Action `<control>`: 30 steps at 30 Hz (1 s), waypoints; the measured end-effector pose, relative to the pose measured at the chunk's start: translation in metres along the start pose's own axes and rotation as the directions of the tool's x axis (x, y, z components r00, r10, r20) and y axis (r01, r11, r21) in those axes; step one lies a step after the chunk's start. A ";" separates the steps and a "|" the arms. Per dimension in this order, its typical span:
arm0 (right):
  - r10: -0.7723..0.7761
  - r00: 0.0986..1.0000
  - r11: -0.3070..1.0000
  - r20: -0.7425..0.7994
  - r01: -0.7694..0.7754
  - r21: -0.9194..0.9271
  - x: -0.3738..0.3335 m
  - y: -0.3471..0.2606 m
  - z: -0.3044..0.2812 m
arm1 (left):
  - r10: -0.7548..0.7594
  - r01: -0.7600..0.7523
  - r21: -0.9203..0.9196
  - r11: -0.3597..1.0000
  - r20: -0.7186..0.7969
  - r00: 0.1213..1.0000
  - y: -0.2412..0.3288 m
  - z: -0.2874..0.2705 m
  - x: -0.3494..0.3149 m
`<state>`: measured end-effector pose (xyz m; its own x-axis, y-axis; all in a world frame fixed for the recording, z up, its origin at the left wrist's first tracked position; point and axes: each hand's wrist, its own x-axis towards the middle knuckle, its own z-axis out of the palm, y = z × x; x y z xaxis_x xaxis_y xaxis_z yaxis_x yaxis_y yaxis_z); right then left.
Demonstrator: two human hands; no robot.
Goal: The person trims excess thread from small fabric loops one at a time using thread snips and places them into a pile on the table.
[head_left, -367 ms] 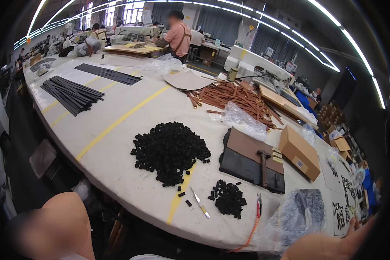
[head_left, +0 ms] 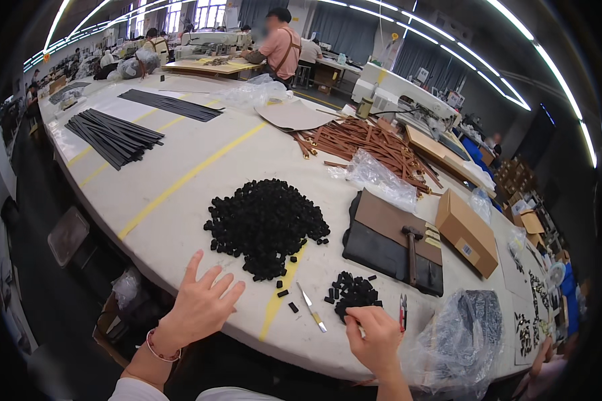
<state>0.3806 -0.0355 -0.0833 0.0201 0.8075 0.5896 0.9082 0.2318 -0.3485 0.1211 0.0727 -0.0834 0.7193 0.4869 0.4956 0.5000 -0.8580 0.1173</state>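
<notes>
The small pile of black pieces (head_left: 352,291) lies near the front edge of the worktop (head_left: 201,167), right of centre. The right hand (head_left: 376,339) sits at the pile's near edge, fingers (head_left: 352,322) pressed together and seeming to pinch a black piece, though the piece itself is too small to make out clearly. The left hand (head_left: 204,302) rests flat on the worktop to the left, fingers spread, just near of the big heap of black pieces (head_left: 266,224). Between the hands lies a small knife (head_left: 312,307). Red-handled snips (head_left: 403,311) lie just right of the small pile. Farther right, a hammer (head_left: 412,248) rests on a dark mat (head_left: 381,247) beside a cardboard box (head_left: 467,231).
</notes>
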 end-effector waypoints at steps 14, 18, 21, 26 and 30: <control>0.272 0.927 0.958 0.259 -0.236 -0.162 -0.016 0.021 0.092 | -0.095 0.080 -0.179 0.981 -0.075 0.993 0.004 0.107 0.019; 0.366 0.872 0.930 0.326 -0.336 -0.148 -0.015 0.021 0.091 | -0.103 0.098 -0.107 0.989 -0.047 0.994 0.015 0.124 0.027; 0.377 0.862 0.926 0.338 -0.352 -0.136 -0.019 0.021 0.089 | -0.124 0.123 -0.033 0.992 -0.012 0.992 0.017 0.137 0.027; 0.356 0.878 0.933 0.319 -0.353 -0.069 -0.028 0.021 0.090 | -0.137 0.137 -0.003 0.991 0.015 0.990 0.020 0.138 0.026; 0.414 0.874 0.898 0.254 -0.437 0.042 -0.032 0.025 0.081 | -0.243 0.229 -0.323 0.918 -0.002 0.970 0.025 0.124 0.020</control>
<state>0.3685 -0.0117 -0.1701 0.2868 0.9398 0.1858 0.7894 -0.1219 -0.6017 0.2080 0.0810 -0.1769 0.5753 0.6803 0.4540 0.4679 -0.7291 0.4995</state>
